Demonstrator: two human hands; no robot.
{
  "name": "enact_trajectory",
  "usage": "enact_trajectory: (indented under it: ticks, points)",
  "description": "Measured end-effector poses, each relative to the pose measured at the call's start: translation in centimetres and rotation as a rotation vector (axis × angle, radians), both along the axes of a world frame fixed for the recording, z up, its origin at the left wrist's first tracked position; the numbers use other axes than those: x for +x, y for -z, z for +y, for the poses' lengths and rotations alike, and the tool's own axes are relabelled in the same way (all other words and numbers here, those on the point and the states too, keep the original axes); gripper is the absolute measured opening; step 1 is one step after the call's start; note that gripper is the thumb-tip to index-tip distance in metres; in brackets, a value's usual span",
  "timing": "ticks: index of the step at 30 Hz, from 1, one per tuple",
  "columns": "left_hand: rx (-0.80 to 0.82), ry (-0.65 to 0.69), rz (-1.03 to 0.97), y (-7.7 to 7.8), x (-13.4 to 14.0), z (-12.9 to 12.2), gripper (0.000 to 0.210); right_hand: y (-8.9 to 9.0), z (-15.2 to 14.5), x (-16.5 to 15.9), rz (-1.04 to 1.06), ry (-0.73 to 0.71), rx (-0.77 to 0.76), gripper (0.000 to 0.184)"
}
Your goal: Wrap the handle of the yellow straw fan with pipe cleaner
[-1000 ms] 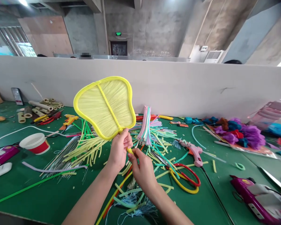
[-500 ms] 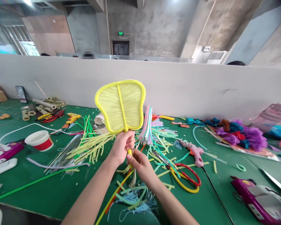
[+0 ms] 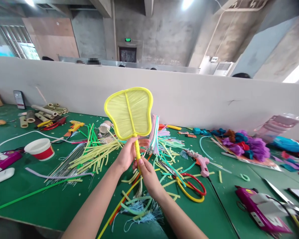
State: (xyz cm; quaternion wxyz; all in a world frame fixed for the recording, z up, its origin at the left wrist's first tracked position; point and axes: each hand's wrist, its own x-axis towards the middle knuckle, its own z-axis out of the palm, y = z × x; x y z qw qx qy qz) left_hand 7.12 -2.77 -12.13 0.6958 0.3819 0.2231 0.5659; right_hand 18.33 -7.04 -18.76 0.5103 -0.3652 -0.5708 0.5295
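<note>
A yellow hand fan (image 3: 139, 109) with a fuzzy-wrapped rim, a central rib and thread-like fill stands upright before me. My right hand (image 3: 149, 174) pinches the lower part of its yellow-wrapped handle between thumb and fingers. Pale loose strands (image 3: 139, 191) hang from the handle's end. Around the upper handle, my left hand (image 3: 126, 154) is loosened; its fingers stretch behind the handle, which shows uncovered in front. Whether the left palm touches it I cannot tell. Below the hands lie blue tassels (image 3: 148, 217) and cut pipe cleaner pieces.
Yellow pipe cleaners (image 3: 89, 159) and a paper cup (image 3: 40, 149) lie left. Red-and-yellow-handled scissors (image 3: 193, 187) and a pink glue gun (image 3: 201, 162) are on the right, beyond them a purple power strip (image 3: 261, 210). A white partition (image 3: 201, 99) stands behind the green table.
My left hand's fingers have loosened from the front of the handle, baring it. The fan has turned slightly and shifted a little. The view has swung slightly right.
</note>
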Motion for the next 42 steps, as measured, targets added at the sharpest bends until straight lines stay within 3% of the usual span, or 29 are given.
enact_trajectory:
  ticks: [5,11,18,26,33,37,39,42]
  points:
    - [0.032,0.05,0.014,1.1,-0.8,1.3,0.046,0.1,1.1,0.7,0.108,-0.008,-0.078,0.05]
    - [0.024,0.032,0.141,2.9,-0.8,2.2,0.039,0.4,2.1,1.8,0.162,-0.03,-0.165,0.05]
    - [0.008,-0.052,0.222,4.0,-1.7,3.0,0.044,-0.1,2.5,2.4,0.275,-0.066,-0.316,0.074]
    - [0.005,-0.158,0.254,5.2,-2.0,4.2,0.03,-0.5,2.2,2.5,0.321,-0.043,-0.417,0.052]
    - [-0.002,-0.285,0.331,5.5,-2.2,4.6,0.033,-0.4,1.8,2.3,0.306,-0.058,-0.387,0.047]
    - [0.05,-0.48,0.372,5.8,-0.7,4.2,0.022,0.0,1.7,1.9,0.275,-0.051,-0.327,0.057]
    - [0.079,-0.563,0.386,5.9,0.3,3.7,0.026,0.1,1.7,1.5,0.26,-0.028,-0.295,0.059]
    - [0.125,-0.586,0.391,5.8,1.5,3.0,0.032,0.1,1.7,1.3,0.248,-0.021,-0.254,0.057]
